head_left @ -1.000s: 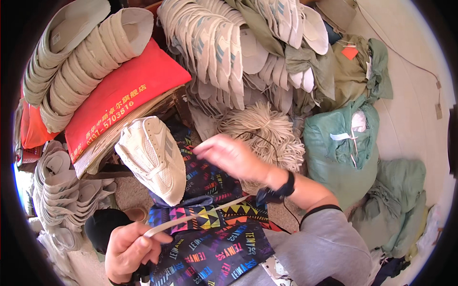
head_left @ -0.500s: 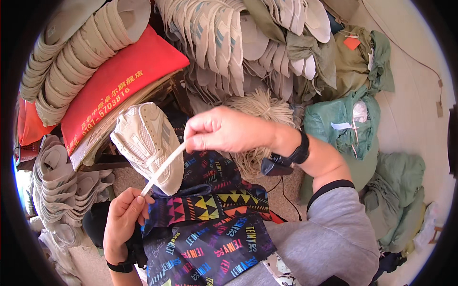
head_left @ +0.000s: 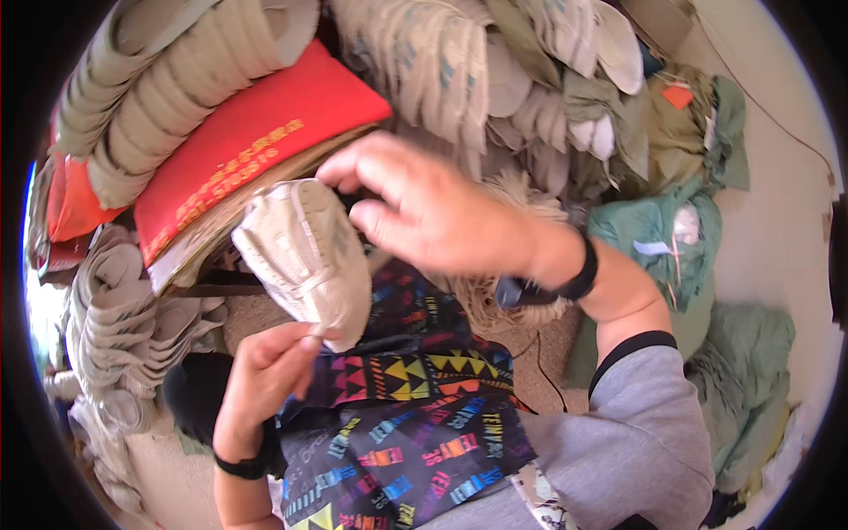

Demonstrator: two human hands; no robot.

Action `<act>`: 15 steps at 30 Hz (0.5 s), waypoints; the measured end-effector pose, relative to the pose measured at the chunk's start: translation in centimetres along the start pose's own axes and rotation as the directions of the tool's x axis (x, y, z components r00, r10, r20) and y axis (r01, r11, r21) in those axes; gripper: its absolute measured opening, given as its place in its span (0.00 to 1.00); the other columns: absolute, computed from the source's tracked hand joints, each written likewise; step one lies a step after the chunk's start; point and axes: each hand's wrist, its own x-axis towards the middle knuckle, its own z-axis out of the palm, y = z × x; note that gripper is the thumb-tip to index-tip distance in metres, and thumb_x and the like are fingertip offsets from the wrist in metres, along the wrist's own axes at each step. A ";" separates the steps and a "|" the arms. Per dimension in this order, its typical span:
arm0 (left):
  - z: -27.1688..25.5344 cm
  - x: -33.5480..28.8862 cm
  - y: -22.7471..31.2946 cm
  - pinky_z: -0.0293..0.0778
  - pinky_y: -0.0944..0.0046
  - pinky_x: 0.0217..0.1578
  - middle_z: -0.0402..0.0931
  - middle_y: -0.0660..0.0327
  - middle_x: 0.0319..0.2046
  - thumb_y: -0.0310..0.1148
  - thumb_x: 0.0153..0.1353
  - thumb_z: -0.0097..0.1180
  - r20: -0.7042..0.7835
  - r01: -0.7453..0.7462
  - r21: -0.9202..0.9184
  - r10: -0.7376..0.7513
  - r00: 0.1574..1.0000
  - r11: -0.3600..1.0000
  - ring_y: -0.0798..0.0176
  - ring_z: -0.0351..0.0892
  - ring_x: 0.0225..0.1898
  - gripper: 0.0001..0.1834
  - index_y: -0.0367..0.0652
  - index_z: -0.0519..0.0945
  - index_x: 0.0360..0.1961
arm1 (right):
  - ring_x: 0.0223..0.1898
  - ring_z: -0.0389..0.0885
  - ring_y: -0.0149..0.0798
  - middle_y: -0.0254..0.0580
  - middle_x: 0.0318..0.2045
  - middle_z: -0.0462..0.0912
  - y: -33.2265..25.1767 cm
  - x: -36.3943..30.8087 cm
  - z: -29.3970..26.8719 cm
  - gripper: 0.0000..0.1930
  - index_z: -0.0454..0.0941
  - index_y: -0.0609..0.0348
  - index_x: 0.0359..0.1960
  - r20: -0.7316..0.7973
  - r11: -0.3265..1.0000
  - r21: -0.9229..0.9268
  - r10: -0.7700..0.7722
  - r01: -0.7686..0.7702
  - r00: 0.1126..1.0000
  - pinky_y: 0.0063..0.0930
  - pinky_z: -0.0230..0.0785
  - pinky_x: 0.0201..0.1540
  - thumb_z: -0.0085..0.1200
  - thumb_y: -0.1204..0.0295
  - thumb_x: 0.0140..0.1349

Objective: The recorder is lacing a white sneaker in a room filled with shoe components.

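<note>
A beige mesh shoe upper stands tilted in front of me, its eyelet side facing up. My left hand is closed in a pinch at the toe end, on what looks like the tip of the pale flat shoelace. Most of the lace cannot be made out. Over the other end of the upper, my right hand is blurred, thumb and fingers apart, with nothing visible between them. Its fingertips reach the shoe's edge; whether they touch it I cannot tell.
A red cover and nested shoe uppers lie at the far left. More stacked uppers hang at the back. A lace bundle sits beyond my right wrist. Green cloth sacks stand at right; a patterned apron covers my lap.
My right hand has let go of the lace that was stretched taut between both hands, and its fingers have spread. My left hand has come up against the toe.
</note>
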 end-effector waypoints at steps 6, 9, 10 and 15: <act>0.1 0.5 -1.5 0.64 0.73 0.20 0.71 0.69 0.16 0.34 0.70 0.52 -0.023 -0.121 0.063 0.123 0.992 0.991 0.78 0.68 0.19 0.12 0.37 0.79 0.32 | 0.42 0.79 0.56 0.59 0.36 0.79 -2.6 -1.9 9.2 0.12 0.72 0.69 0.47 0.247 0.868 0.452 0.101 -0.207 0.964 0.41 0.70 0.47 0.44 0.73 0.68; -0.3 0.3 -2.6 0.64 0.75 0.22 0.71 0.71 0.18 0.39 0.72 0.48 0.038 -0.015 -0.019 0.015 0.999 1.000 0.79 0.66 0.20 0.14 0.39 0.78 0.38 | 0.39 0.81 0.49 0.53 0.35 0.80 -2.3 -1.7 8.7 0.11 0.76 0.67 0.44 0.350 0.862 0.402 0.167 -0.308 0.922 0.36 0.72 0.43 0.50 0.71 0.66; -0.3 0.3 -3.2 0.64 0.75 0.22 0.71 0.71 0.18 0.39 0.72 0.48 0.016 -0.014 -0.028 0.015 1.000 1.000 0.79 0.66 0.20 0.14 0.39 0.78 0.38 | 0.38 0.81 0.47 0.51 0.35 0.80 -2.6 -1.6 8.1 0.11 0.77 0.66 0.43 0.432 0.845 0.357 0.230 -0.399 0.872 0.34 0.72 0.41 0.53 0.70 0.65; -0.1 1.7 -5.3 0.66 0.77 0.27 0.78 0.68 0.30 0.35 0.72 0.48 -0.162 -0.176 -0.172 0.148 0.976 0.969 0.80 0.68 0.25 0.12 0.38 0.78 0.44 | 0.33 0.77 0.49 0.46 0.29 0.76 -1.1 -1.3 7.4 0.04 0.76 0.61 0.31 0.219 0.974 -0.010 0.223 -0.227 0.950 0.38 0.70 0.37 0.57 0.74 0.57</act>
